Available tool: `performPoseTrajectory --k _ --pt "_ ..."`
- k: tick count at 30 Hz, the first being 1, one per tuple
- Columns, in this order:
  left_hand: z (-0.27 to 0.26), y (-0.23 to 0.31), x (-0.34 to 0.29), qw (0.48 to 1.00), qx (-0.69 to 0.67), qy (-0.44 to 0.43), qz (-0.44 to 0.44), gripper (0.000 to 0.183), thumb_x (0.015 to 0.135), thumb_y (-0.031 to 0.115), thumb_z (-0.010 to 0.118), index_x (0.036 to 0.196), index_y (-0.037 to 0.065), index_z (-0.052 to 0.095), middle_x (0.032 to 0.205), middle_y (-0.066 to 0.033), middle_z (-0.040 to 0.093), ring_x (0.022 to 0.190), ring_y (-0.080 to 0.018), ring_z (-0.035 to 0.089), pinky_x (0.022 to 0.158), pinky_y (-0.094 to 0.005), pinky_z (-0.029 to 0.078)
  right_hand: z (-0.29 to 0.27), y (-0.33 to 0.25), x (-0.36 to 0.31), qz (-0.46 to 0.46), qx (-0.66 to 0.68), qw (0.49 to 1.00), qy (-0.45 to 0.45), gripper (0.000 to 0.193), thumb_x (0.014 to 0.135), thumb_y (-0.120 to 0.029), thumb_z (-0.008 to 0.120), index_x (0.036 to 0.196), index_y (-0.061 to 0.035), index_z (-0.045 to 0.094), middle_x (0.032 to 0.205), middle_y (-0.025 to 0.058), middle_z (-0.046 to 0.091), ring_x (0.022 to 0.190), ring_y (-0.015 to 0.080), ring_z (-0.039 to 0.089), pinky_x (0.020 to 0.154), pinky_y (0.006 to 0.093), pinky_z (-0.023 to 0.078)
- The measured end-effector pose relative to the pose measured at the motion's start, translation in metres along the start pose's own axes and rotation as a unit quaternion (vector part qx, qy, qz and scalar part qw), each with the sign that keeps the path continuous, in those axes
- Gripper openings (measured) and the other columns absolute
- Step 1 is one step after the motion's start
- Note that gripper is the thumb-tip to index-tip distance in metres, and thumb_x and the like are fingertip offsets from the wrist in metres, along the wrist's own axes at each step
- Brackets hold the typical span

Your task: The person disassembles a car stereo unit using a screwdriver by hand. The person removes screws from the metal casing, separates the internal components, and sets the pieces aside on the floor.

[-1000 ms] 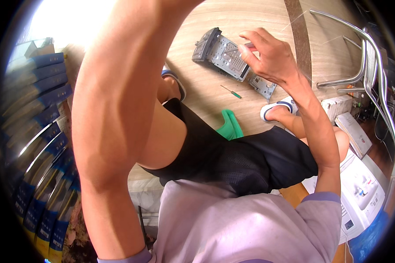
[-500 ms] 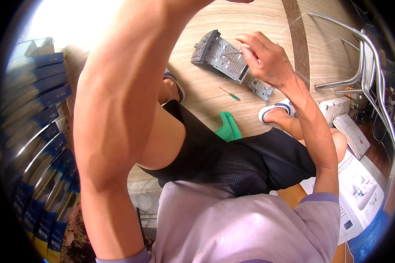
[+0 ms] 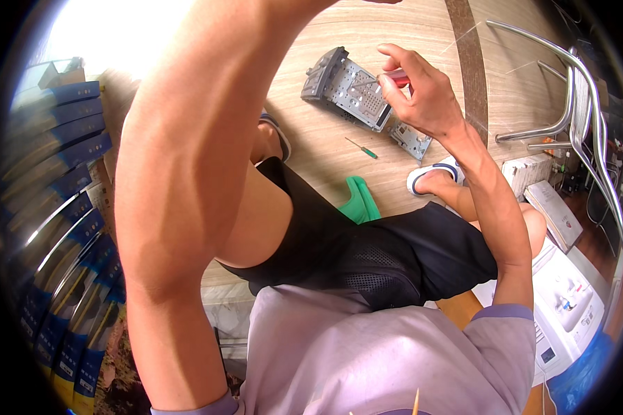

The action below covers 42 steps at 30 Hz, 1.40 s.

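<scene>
My right hand [image 3: 423, 95] is closed around a red screwdriver [image 3: 401, 78], its shaft over the metal case [image 3: 358, 101] to the left. I cannot tell the grip of my left hand [image 3: 383, 1] (mostly past the far edge). A green screwdriver [image 3: 369, 152] lies nearer.

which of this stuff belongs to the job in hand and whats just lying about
Seemingly in the job:
red-handled tool, held by the right hand
metal housing with a dark front, at the tool's shaft
smaller metal plate
green-handled screwdriver, unheld, probably a spare

Apparently just lying about:
green object
chrome chair frame
blue packs at left
</scene>
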<state>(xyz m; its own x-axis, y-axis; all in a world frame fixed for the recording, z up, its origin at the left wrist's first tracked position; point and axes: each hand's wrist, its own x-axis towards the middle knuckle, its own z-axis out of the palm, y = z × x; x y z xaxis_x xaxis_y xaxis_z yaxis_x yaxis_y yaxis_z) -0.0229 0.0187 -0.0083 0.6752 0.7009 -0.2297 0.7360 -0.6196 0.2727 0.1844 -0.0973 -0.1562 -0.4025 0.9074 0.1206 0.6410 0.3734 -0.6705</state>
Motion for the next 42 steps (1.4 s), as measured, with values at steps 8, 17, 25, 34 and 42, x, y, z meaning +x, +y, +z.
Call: performPoseTrajectory --k 8,17,25,34,42 --pt "-0.003 0.003 -0.003 1.0 0.012 -0.002 -0.004 0.025 0.095 0.02 0.064 0.105 0.001 0.078 0.11 -0.0199 0.075 0.106 -0.0344 0.071 0.091 -0.0436 0.056 -0.004 0.0 0.003 -0.031 -0.05 0.996 0.06 0.033 0.087 -0.001 0.067 0.12 -0.0067 0.066 0.092 0.0082 0.071 0.079 0.0186 0.075 0.07 0.0303 0.063" --pt "0.003 -0.002 0.0 1.0 0.011 0.014 0.005 0.023 0.092 0.015 0.063 0.103 0.002 0.079 0.107 -0.0193 0.076 0.103 -0.0351 0.072 0.089 -0.0445 0.056 -0.016 0.013 0.014 -0.105 -0.232 0.965 0.068 0.02 0.093 -0.006 0.058 0.111 -0.0045 0.068 0.089 0.011 0.071 0.074 0.0264 0.07 0.068 0.0388 0.059" --pt "0.004 -0.003 0.002 1.0 0.01 0.016 -0.005 0.023 0.091 0.013 0.064 0.103 0.0 0.078 0.107 -0.0207 0.076 0.103 -0.0354 0.072 0.088 -0.0453 0.057 0.065 0.051 0.0 0.061 -0.19 0.957 -0.21 0.025 0.098 -0.013 0.06 0.122 -0.0065 0.062 0.106 0.0198 0.066 0.088 0.0406 0.07 0.079 0.0478 0.06" --pt "-0.008 -0.006 -0.001 0.998 -0.016 -0.031 -0.043 0.021 0.093 0.01 0.062 0.102 -0.001 0.078 0.105 -0.0197 0.076 0.098 -0.0332 0.073 0.085 -0.0443 0.058 0.085 0.066 0.008 0.049 -0.213 0.953 -0.207 0.032 0.095 -0.014 0.062 0.125 -0.006 0.058 0.107 0.0212 0.065 0.091 0.044 0.07 0.079 0.0526 0.059" --pt "-0.005 -0.012 -0.001 0.999 -0.013 -0.023 -0.045 0.022 0.093 0.009 0.061 0.103 -0.001 0.078 0.106 -0.0191 0.076 0.098 -0.032 0.073 0.085 -0.0428 0.058 0.087 0.059 0.018 0.021 -0.243 0.94 -0.239 0.024 0.088 -0.003 0.061 0.111 -0.0013 0.056 0.1 0.0265 0.066 0.09 0.0456 0.07 0.076 0.0539 0.059"
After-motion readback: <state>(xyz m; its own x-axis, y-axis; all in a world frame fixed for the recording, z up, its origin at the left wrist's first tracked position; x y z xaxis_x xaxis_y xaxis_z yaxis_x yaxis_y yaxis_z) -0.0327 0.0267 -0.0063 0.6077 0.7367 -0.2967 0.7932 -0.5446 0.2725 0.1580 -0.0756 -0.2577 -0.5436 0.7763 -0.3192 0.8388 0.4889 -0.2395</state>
